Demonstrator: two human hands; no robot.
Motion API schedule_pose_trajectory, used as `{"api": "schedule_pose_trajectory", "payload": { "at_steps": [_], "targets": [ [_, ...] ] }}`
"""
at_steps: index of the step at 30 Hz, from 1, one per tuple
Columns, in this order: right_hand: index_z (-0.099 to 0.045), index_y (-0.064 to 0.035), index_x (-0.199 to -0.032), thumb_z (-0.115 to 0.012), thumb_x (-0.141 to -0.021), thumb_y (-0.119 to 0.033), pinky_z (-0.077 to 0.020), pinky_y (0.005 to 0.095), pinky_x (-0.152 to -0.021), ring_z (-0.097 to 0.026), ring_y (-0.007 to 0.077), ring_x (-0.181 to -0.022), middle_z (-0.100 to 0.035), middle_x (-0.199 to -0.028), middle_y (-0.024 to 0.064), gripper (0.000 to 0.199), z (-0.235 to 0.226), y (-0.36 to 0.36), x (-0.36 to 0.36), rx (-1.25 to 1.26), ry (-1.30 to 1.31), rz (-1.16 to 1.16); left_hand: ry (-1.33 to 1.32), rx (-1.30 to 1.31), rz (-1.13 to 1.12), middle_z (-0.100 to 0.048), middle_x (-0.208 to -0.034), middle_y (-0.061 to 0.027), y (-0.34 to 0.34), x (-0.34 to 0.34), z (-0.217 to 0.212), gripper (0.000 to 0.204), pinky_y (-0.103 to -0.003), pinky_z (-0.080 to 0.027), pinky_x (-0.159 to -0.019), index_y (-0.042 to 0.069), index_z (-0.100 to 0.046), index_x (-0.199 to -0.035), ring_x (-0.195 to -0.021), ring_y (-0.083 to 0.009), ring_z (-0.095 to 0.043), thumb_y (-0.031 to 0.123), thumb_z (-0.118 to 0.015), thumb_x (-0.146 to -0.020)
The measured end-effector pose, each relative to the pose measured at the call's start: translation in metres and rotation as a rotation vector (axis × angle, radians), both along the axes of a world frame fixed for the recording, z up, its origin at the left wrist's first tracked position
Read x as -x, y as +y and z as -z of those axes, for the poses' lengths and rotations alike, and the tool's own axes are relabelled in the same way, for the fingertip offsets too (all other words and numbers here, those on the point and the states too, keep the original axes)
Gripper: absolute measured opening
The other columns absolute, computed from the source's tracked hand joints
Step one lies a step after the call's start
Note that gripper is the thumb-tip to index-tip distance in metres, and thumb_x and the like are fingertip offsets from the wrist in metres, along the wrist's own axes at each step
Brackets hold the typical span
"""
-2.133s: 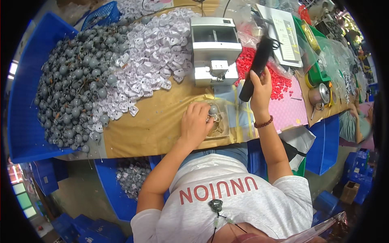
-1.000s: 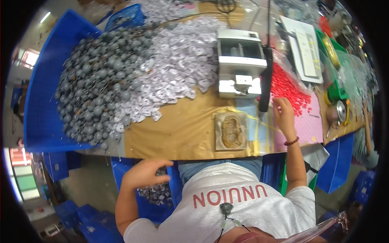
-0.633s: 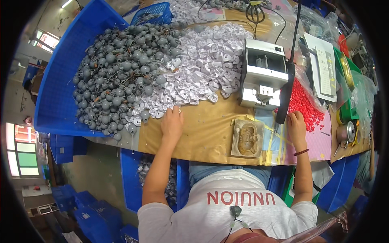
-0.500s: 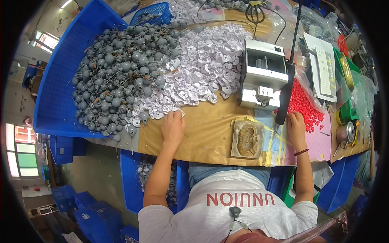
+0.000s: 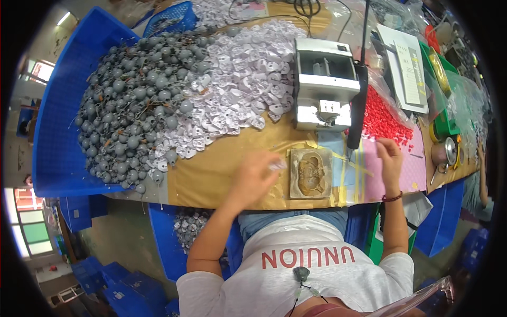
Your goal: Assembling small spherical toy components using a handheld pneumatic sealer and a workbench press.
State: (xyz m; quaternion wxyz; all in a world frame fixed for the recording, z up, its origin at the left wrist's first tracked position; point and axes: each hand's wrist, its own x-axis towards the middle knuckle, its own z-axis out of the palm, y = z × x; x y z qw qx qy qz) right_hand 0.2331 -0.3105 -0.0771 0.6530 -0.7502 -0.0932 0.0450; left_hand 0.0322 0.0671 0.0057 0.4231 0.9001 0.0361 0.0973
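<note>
My left hand, blurred by motion, is closed on a small white plastic part just left of a square metal mould with a shaped hollow. Beyond that hand spreads a heap of white plastic parts. My right hand hovers at the near edge of a pile of small red pieces, over a pink mat. Its thumb and fingers are drawn together; whatever lies between them is too small to make out.
A white and black machine stands behind the mould, with a black bar along its right side. Grey ball-shaped parts with wires spill from a tilted blue bin at left. Papers and a metal cup are at right.
My left hand has come right and nearer from the heap's edge to the mould, carrying a white part. The right hand stays by the red pieces. The whole view has shifted slightly.
</note>
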Motion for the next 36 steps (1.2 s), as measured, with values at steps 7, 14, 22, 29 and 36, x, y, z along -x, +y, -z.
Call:
{"api": "schedule_pose_trajectory", "payload": {
  "at_steps": [7,14,22,29,36],
  "targets": [
    [-0.066,-0.0041,-0.094,-0.081,-0.08,0.001,-0.0525,0.0337,-0.074,-0.065,0.0252,-0.083,-0.067,-0.095,0.0094,0.022,-0.039,0.106,0.063,0.173,-0.607,-0.514,-0.12,-0.084,0.287,-0.067,-0.11,-0.0105,-0.062,-0.037,0.055,0.037,-0.044,-0.046,-0.1,0.009,-0.072,-0.116,-0.117,-0.0326,-0.056,0.008,-0.077,-0.079],
    [-0.066,-0.0079,-0.095,-0.08,-0.077,-0.007,-0.0489,0.039,-0.079,-0.061,0.0274,-0.092,-0.064,-0.099,0.0062,0.022,-0.016,0.126,0.075,0.377,-0.888,-0.634,-0.116,-0.029,0.066,-0.066,-0.122,-0.0147,0.003,-0.047,0.03,0.035,-0.044,-0.045,-0.104,0.007,-0.07,-0.119,-0.12,-0.036,-0.057,0.012,-0.076,-0.085],
    [-0.069,-0.0077,-0.102,-0.08,-0.075,-0.006,-0.0483,0.0416,-0.088,-0.061,0.0289,-0.105,-0.065,-0.106,0.0065,0.03,-0.018,0.129,0.088,0.455,-0.901,-0.63,-0.25,-0.586,-0.331,-0.065,-0.124,-0.0181,0.219,-0.133,-0.003,0.035,-0.048,-0.047,-0.101,0.004,-0.068,-0.121,-0.115,-0.04,-0.057,0.001,-0.06,-0.088],
    [-0.069,-0.0057,-0.108,-0.079,-0.081,-0.003,-0.051,0.0414,-0.087,-0.061,0.0315,-0.103,-0.063,-0.109,0.0113,0.029,-0.02,0.121,0.091,0.37,-0.694,-0.553,0.259,-0.857,-0.148,-0.06,-0.131,-0.0128,0.249,-0.178,-0.007,0.05,-0.048,-0.051,-0.1,0.02,-0.067,-0.127,-0.121,-0.0369,-0.056,-0.005,-0.055,-0.086],
    [-0.068,-0.0011,-0.11,-0.072,-0.084,0.006,-0.0538,0.038,-0.086,-0.065,0.0325,-0.099,-0.063,-0.112,0.0167,0.027,-0.032,0.108,0.075,0.263,-0.58,-0.429,0.098,-0.939,-0.257,-0.057,-0.123,-0.015,0.242,-0.142,-0.044,0.049,-0.047,-0.053,-0.094,0.011,-0.065,-0.122,-0.117,-0.0387,-0.056,0.007,-0.076,-0.074]
  ]
}}
